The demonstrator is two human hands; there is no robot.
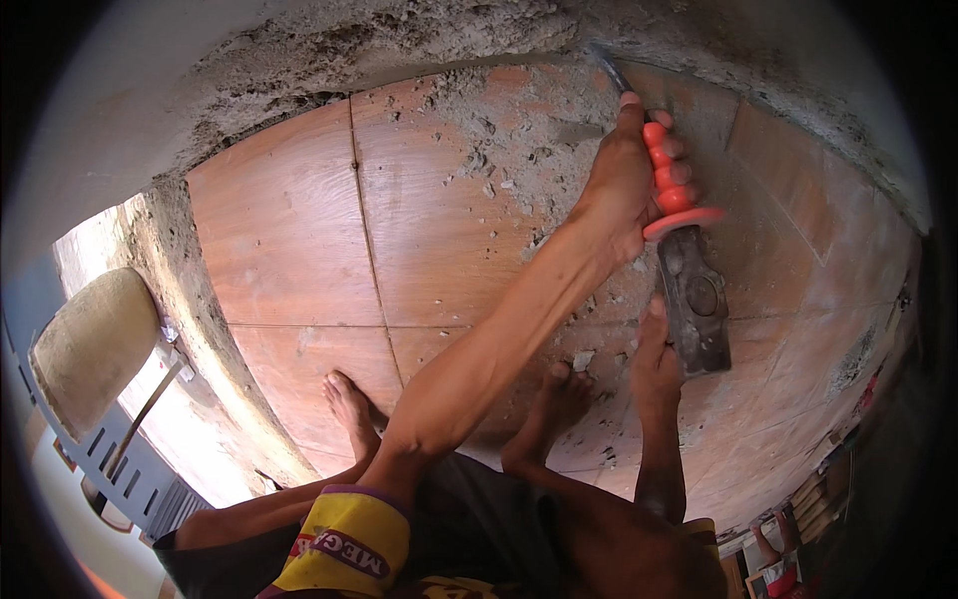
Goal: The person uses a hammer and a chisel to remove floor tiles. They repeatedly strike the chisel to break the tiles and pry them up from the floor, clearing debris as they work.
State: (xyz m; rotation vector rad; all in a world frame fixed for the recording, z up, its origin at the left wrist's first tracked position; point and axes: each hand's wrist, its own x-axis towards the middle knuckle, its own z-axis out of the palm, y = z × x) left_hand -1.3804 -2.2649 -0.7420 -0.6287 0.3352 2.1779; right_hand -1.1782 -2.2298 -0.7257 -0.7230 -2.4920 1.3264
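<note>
My left hand [621,180] is wrapped around the orange-red guarded grip [661,161] of a cold chisel. The chisel's steel shank [612,71] slants up to the foot of the rough wall, where the exact contact of its tip is hard to make out. In my right hand [656,359] is a club hammer, its dark steel head [694,307] right against the guard at the chisel's struck end. The hammer's handle is mostly hidden by my hand. Grey mortar rubble [479,161] lies on the reddish floor tiles [284,247] left of the chisel.
Broken plaster [419,37] runs along the wall base. My bare feet [350,400] stand on the tiles, below my left forearm. At the left, a tan curved panel [97,348] stands past a raised rough edge [191,277]. Another person [778,558] is at the far lower right.
</note>
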